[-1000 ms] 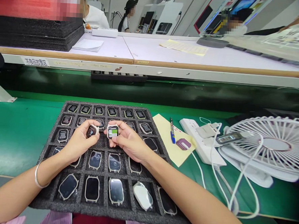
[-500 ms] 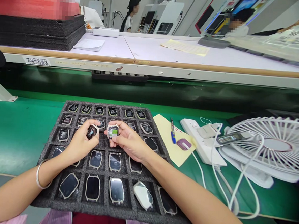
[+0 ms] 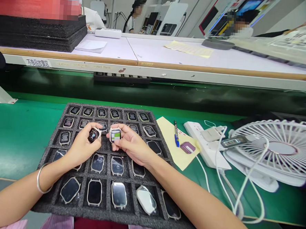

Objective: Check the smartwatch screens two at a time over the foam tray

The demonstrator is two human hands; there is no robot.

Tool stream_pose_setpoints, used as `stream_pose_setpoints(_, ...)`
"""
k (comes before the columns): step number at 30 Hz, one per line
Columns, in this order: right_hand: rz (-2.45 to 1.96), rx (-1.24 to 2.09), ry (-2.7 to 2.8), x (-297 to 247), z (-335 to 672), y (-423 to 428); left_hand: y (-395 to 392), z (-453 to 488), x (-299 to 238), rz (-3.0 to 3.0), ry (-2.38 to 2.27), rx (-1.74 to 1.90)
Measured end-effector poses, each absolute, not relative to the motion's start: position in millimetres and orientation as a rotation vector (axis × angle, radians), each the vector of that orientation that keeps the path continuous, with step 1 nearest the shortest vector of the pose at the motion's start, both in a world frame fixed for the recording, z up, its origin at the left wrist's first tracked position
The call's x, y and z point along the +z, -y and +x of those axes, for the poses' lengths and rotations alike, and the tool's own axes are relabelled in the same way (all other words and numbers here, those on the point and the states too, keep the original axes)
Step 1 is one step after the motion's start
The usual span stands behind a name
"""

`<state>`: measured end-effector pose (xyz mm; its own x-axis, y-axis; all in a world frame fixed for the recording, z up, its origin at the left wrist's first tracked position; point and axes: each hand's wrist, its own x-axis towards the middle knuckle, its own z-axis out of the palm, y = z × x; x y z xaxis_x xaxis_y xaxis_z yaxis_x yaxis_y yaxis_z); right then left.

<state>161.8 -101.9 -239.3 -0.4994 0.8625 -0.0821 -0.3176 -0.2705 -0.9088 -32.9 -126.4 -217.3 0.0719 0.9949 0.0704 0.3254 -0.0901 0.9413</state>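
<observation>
My left hand (image 3: pixel 85 145) is closed on a smartwatch (image 3: pixel 94 135) whose dark screen shows a lit watch face. A second smartwatch (image 3: pixel 115 135), with a green and white picture on its screen, is gripped between the thumb and fingers of my right hand (image 3: pixel 133 144). Both are strapless and held side by side over a black foam tray (image 3: pixel 104 213). Several more watches lie in the tray's compartments; the back rows show white text on their screens, while a front-row watch (image 3: pixel 94 192) has a dark screen. My hands and forearms hide some compartments.
Right of the tray lie a yellow paper (image 3: pixel 165 127), a blue marker (image 3: pixel 177 134), a purple piece (image 3: pixel 187 147), a white power strip (image 3: pixel 205 147), cables and a white fan (image 3: pixel 291 147). Behind runs a raised shelf (image 3: pixel 146 52) with foam stacks (image 3: pixel 38 33). People are beyond it.
Both hands keep their hold on the two smartwatches, with almost no movement. The view has shifted very slightly.
</observation>
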Motion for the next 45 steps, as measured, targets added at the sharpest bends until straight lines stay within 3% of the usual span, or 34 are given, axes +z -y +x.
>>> stream_pose_setpoints(45,-0.768,1.824,1.213,-237.3,161.8,103.9,127.6,-34.0,-222.5,1.597,-1.33,1.04)
